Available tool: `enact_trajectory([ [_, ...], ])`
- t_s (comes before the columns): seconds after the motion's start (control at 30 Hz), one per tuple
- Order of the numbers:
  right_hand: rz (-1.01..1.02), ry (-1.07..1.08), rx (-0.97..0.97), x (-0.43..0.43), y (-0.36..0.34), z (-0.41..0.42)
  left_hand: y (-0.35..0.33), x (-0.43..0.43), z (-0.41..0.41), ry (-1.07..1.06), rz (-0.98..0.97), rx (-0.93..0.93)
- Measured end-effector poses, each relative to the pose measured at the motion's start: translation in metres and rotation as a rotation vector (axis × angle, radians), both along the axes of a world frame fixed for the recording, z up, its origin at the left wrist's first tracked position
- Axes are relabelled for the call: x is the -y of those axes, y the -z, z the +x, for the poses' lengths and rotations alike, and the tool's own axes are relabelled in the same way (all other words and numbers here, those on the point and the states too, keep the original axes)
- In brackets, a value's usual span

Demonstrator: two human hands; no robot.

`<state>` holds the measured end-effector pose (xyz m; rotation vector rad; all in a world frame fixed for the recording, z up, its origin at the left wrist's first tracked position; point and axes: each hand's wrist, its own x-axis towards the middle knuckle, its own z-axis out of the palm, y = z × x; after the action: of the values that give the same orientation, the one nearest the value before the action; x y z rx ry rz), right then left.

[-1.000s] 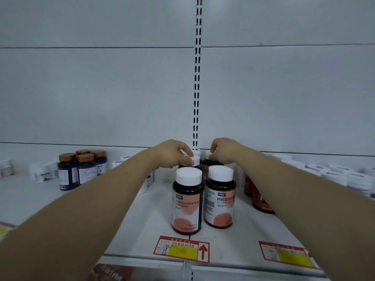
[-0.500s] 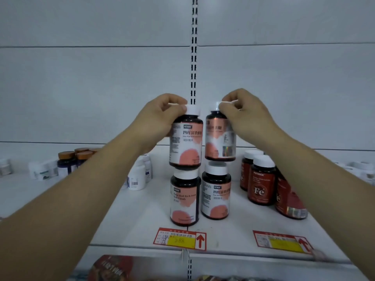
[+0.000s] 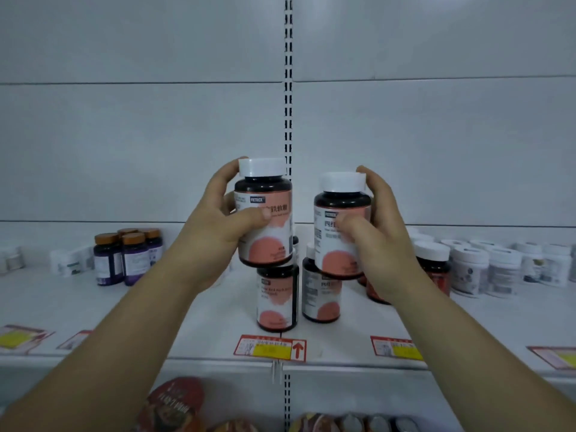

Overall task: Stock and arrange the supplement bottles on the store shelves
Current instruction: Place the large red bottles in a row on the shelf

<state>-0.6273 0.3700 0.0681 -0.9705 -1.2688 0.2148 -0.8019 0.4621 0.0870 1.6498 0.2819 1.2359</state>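
Gripping a pink-label supplement bottle [image 3: 265, 213] in the left hand [image 3: 218, 235] and a twin bottle [image 3: 341, 232] in the right hand [image 3: 378, 241], both held above the shelf [image 3: 187, 322]. Next, likely: set them down upright, labels forward.

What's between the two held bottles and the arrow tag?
Two pink-label bottles standing side by side: left bottle, right bottle. The head view shows it.

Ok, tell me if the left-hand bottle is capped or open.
Capped: a white cap tops the bottle that the left hand grips.
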Motion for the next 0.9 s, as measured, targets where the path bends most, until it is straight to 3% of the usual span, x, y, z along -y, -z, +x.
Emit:
enact_trajectory([
  [0.2,-0.014,-0.209,-0.14,0.015,0.034,-0.022,0.041,0.026,-0.012,0.256,-0.177,0.11],
  [0.47,-0.192,-0.298,-0.266,0.022,0.055,-0.032,0.073,0.047,-0.016,0.256,-0.571,0.184],
  [0.67,-0.211,-0.404,-0.452,0.024,0.061,-0.035,0.086,0.05,-0.016,0.375,-0.54,0.265],
  [0.77,-0.278,-0.402,-0.499,0.026,0.061,-0.033,0.087,0.047,-0.018,0.314,-0.55,0.229],
  [0.9,-0.309,-0.575,-0.632,0.03,0.062,-0.032,0.086,0.048,-0.018,0.287,-0.595,0.213],
])
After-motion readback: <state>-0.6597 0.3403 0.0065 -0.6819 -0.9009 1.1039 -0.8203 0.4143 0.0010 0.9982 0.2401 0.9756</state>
